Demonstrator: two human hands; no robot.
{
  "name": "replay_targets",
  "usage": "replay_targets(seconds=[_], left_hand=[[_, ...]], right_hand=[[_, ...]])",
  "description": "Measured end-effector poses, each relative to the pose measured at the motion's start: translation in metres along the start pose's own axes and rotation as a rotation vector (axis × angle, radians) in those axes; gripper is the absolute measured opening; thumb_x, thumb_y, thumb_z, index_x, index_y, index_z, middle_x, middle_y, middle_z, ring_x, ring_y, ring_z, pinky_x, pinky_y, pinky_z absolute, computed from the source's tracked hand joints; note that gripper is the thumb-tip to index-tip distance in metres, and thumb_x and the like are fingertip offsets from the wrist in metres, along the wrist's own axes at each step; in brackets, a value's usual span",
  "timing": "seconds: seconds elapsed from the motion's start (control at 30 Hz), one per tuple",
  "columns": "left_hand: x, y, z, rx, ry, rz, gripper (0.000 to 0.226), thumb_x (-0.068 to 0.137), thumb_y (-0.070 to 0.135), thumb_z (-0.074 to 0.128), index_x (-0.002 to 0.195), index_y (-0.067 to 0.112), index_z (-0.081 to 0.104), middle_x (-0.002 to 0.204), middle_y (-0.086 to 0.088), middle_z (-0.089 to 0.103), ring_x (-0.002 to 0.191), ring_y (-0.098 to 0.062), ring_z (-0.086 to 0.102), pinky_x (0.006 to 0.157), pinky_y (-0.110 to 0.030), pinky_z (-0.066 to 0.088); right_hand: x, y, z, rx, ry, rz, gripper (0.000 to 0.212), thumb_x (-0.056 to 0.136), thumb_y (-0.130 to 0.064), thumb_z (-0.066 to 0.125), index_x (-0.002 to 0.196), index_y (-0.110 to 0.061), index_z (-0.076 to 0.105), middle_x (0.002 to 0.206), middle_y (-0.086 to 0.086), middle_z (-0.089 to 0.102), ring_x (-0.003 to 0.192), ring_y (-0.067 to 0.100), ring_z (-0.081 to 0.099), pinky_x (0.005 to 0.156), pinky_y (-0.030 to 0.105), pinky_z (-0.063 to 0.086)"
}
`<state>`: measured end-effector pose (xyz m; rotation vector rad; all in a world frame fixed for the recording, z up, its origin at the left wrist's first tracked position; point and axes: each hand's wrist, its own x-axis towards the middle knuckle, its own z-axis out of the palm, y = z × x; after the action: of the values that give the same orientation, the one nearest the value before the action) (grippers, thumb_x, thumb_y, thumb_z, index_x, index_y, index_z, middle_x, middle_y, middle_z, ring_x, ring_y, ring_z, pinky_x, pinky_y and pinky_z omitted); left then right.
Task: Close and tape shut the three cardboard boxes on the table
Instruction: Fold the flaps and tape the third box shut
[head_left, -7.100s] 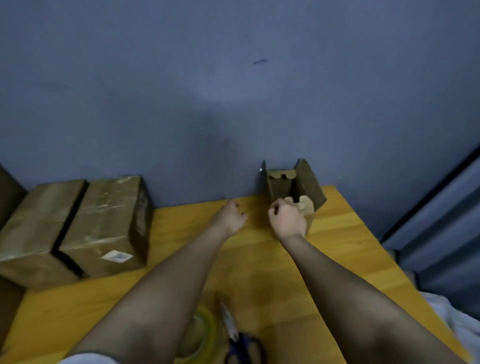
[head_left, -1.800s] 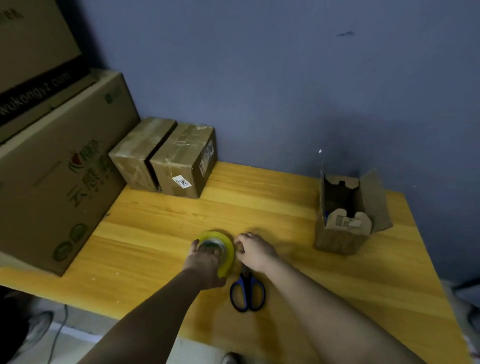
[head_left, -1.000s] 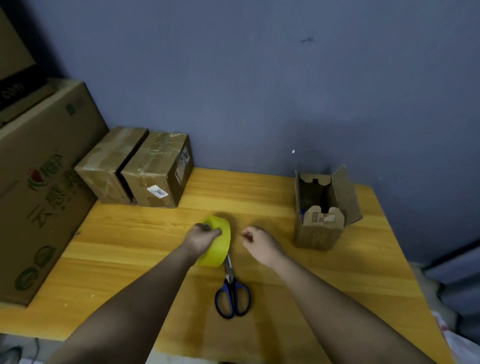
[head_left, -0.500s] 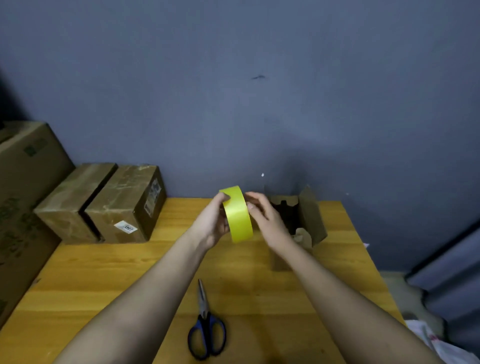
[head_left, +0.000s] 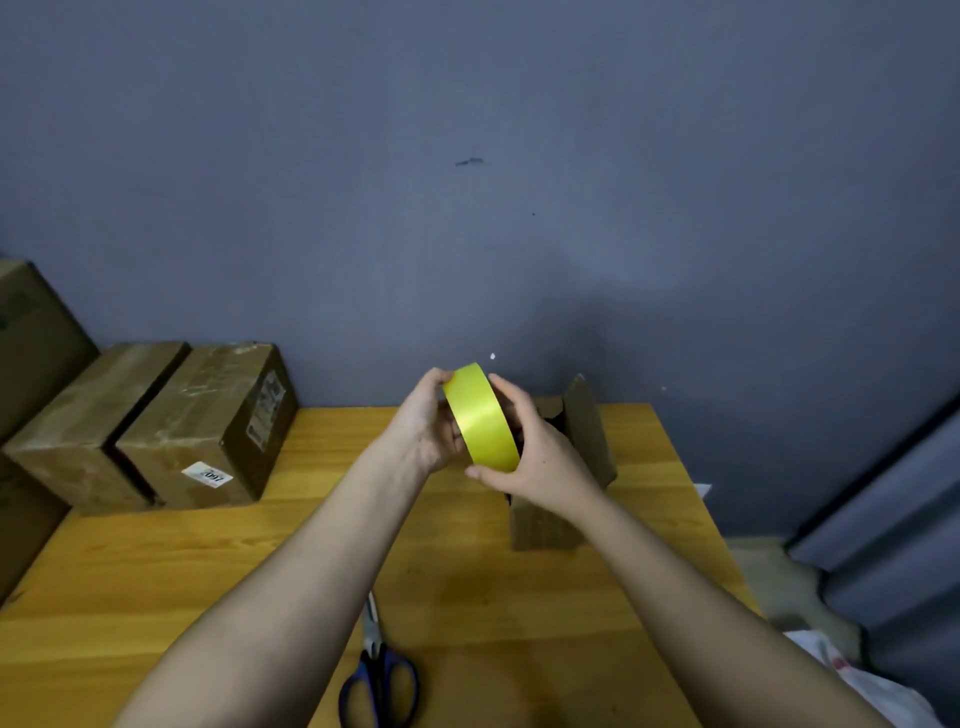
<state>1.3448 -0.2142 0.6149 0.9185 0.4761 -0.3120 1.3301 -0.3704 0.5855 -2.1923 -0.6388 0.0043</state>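
Observation:
I hold a yellow tape roll (head_left: 483, 418) on edge in the air above the wooden table (head_left: 171, 582). My left hand (head_left: 428, 426) grips its left side and my right hand (head_left: 535, 449) curls round its right side, thumb under the roll. Right behind my right hand stands a small open cardboard box (head_left: 550, 525) with one flap up; my hand hides its opening. Two shut, taped cardboard boxes (head_left: 150, 426) sit side by side at the back left by the wall.
Blue-handled scissors (head_left: 378, 670) lie on the table near the front edge between my forearms. A large carton (head_left: 31, 343) stands at the far left. The table's right edge drops to the floor, where a white bag (head_left: 852, 670) lies.
I lifted the tape roll off the table and brought it up in front of the open box. My right hand has closed round the roll's right side.

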Motion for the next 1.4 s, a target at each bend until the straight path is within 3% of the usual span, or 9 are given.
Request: replay_targets(seconds=[0.37, 0.53, 0.73, 0.83, 0.93, 1.07, 1.17, 1.27, 1.4], left_hand=[[0.003, -0.003, -0.003, -0.069, 0.041, -0.1, 0.02, 0.088, 0.031, 0.048, 0.08, 0.013, 0.051, 0.075, -0.001, 0.045, 0.065, -0.015, 0.049, 0.066, -0.025, 0.044], [-0.008, -0.003, -0.001, -0.233, -0.023, -0.064, 0.036, 0.093, 0.028, 0.038, 0.091, 0.002, 0.064, 0.081, -0.011, 0.072, 0.068, -0.022, 0.068, 0.068, -0.028, 0.056], [-0.015, -0.003, -0.002, -0.4, -0.005, -0.034, 0.037, 0.096, 0.027, 0.035, 0.093, 0.004, 0.063, 0.079, -0.014, 0.073, 0.064, -0.023, 0.071, 0.069, -0.034, 0.056], [-0.015, -0.003, -0.004, -0.399, 0.008, -0.015, 0.035, 0.096, 0.03, 0.035, 0.098, 0.007, 0.062, 0.08, -0.013, 0.073, 0.066, -0.022, 0.071, 0.082, -0.03, 0.053], [-0.015, -0.004, -0.002, -0.301, -0.038, 0.03, 0.032, 0.091, 0.025, 0.036, 0.096, 0.008, 0.062, 0.08, -0.012, 0.072, 0.071, -0.022, 0.069, 0.082, -0.034, 0.051], [-0.016, -0.013, 0.004, -0.094, -0.129, 0.139, 0.036, 0.09, 0.025, 0.033, 0.093, 0.005, 0.063, 0.081, -0.01, 0.069, 0.08, -0.023, 0.063, 0.08, -0.036, 0.05], [-0.019, -0.02, 0.004, 0.055, -0.163, 0.212, 0.035, 0.091, 0.021, 0.033, 0.096, 0.006, 0.065, 0.09, -0.011, 0.069, 0.083, -0.023, 0.063, 0.075, -0.035, 0.049], [-0.021, -0.025, 0.004, 0.122, -0.17, 0.278, 0.038, 0.084, 0.017, 0.043, 0.113, -0.001, 0.061, 0.105, -0.018, 0.065, 0.094, -0.027, 0.06, 0.083, -0.038, 0.046], [-0.026, -0.026, 0.009, 0.239, -0.169, 0.336, 0.063, 0.07, 0.019, 0.051, 0.129, -0.003, 0.05, 0.111, -0.02, 0.06, 0.099, -0.028, 0.055, 0.085, -0.04, 0.041]], right_hand=[[-0.007, 0.003, 0.005, -0.028, 0.067, 0.015, 0.088, 0.065, -0.059, 0.068, 0.139, -0.053, 0.021, 0.123, -0.007, 0.061, 0.107, 0.018, 0.06, 0.086, 0.043, 0.052], [-0.012, 0.008, 0.01, 0.016, 0.176, -0.013, 0.075, 0.067, -0.057, 0.069, 0.134, -0.043, 0.036, 0.129, -0.013, 0.055, 0.117, 0.01, 0.053, 0.093, 0.041, 0.049], [-0.014, 0.017, 0.012, -0.17, 0.22, -0.067, 0.077, 0.068, -0.062, 0.061, 0.133, -0.034, 0.032, 0.131, -0.007, 0.051, 0.119, 0.018, 0.05, 0.097, 0.035, 0.04], [-0.014, 0.017, 0.012, -0.165, 0.267, -0.072, 0.069, 0.069, -0.059, 0.06, 0.127, -0.025, 0.043, 0.122, -0.005, 0.056, 0.112, 0.015, 0.052, 0.095, 0.036, 0.041], [-0.015, 0.017, 0.012, -0.157, 0.203, -0.067, 0.061, 0.074, -0.062, 0.054, 0.124, -0.028, 0.046, 0.121, -0.008, 0.055, 0.113, 0.017, 0.051, 0.089, 0.038, 0.043], [-0.012, 0.013, 0.015, 0.09, 0.193, 0.044, 0.042, 0.082, -0.06, 0.05, 0.118, -0.039, 0.045, 0.122, -0.012, 0.057, 0.114, 0.015, 0.054, 0.093, 0.044, 0.048], [-0.007, 0.004, 0.011, 0.377, 0.221, 0.103, 0.033, 0.092, -0.038, 0.056, 0.122, -0.03, 0.044, 0.121, -0.011, 0.057, 0.112, -0.001, 0.054, 0.097, 0.028, 0.044], [0.0, -0.007, 0.006, 0.466, 0.192, 0.112, 0.023, 0.099, -0.018, 0.051, 0.119, -0.029, 0.048, 0.114, -0.017, 0.055, 0.101, -0.015, 0.052, 0.087, 0.009, 0.04], [0.009, -0.018, 0.0, 0.615, 0.249, 0.148, 0.017, 0.099, -0.015, 0.048, 0.116, -0.019, 0.052, 0.105, -0.012, 0.059, 0.089, -0.009, 0.055, 0.076, 0.013, 0.042]])
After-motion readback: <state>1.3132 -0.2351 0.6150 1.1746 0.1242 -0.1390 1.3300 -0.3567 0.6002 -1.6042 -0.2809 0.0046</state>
